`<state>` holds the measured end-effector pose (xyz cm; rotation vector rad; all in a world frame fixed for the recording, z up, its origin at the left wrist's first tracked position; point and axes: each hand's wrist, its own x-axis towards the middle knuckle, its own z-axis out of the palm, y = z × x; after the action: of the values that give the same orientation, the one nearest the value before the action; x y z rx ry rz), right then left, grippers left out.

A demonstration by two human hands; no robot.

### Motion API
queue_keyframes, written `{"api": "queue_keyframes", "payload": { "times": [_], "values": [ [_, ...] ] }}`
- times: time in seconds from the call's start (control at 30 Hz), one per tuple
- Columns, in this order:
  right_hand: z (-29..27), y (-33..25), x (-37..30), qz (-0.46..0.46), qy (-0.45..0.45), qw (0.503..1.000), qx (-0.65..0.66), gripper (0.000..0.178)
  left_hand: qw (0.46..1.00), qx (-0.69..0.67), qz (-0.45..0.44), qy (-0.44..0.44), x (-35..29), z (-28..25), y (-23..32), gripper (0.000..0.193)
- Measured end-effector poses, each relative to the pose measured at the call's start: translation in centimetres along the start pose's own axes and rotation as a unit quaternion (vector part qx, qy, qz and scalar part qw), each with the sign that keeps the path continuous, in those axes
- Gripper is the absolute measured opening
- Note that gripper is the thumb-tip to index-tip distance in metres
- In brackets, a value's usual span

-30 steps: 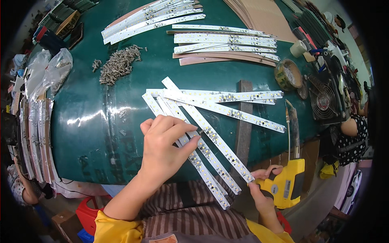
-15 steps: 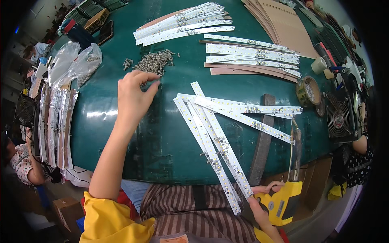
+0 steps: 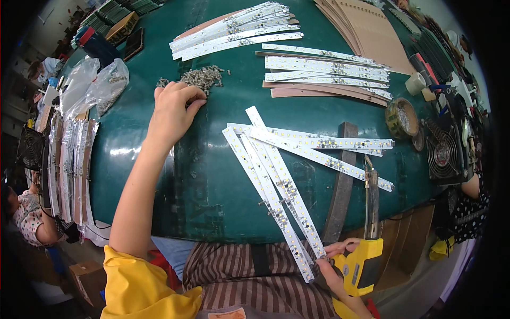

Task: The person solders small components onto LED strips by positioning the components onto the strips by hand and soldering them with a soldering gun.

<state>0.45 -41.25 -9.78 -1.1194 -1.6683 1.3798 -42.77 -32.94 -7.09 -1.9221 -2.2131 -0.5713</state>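
Note:
My left hand (image 3: 175,109) is at the near edge of a pile of small metal parts (image 3: 203,78). Its thumb and forefinger are pinched together; whatever they hold, if anything, is too small to make out. My right hand (image 3: 336,266), at the table's front edge, is closed round a yellow soldering gun (image 3: 362,268) whose tip points away from me. Next to its fingers are the near ends of white LED circuit strips (image 3: 287,181), which overhang the table edge. A few small metal parts stick out from these strips. More LED strips (image 3: 324,144) fan out to the right, overlapping at their left ends.
A dark bar (image 3: 340,196) lies under the right-hand strips. Stacked LED strips (image 3: 234,32) and another stack (image 3: 326,69) are at the back. A tape roll (image 3: 402,118), a fan (image 3: 442,150), plastic bags (image 3: 109,87) and a bottle (image 3: 98,45) line the sides.
My left hand has shifted slightly away from me onto the pile, and its thumb and forefinger have closed together. The soldering gun has moved a little to the left, its tip now over the strips.

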Motion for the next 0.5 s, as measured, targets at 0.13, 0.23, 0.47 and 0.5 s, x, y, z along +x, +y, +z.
{"api": "queue_keyframes", "payload": {
  "times": [0.13, 0.23, 0.47, 0.5],
  "values": [
    [-0.3, -0.3, 0.5, -0.019, -0.051, 0.998, -0.025, 0.061, 0.999, -0.015, 0.019, -0.043, 0.5, 0.0, 0.0, 0.007],
    [-0.7, -0.8, 0.7, -0.023, -0.054, 0.998, -0.024, 0.062, 0.998, 0.021, 0.05, -0.015, 0.1, 0.5, 0.5, 0.009],
    [-2.8, -0.5, 2.2, -0.08, 0.076, 0.989, -0.096, 0.059, 0.998, -0.038, 0.024, 0.036, -0.9, 0.3, 2.7, 0.009],
    [-2.8, -0.5, 2.5, -0.061, 0.095, 0.992, -0.051, 0.052, 0.998, -0.046, 0.021, 0.033, -1.0, 0.2, 2.9, 0.009]
  ]
}}
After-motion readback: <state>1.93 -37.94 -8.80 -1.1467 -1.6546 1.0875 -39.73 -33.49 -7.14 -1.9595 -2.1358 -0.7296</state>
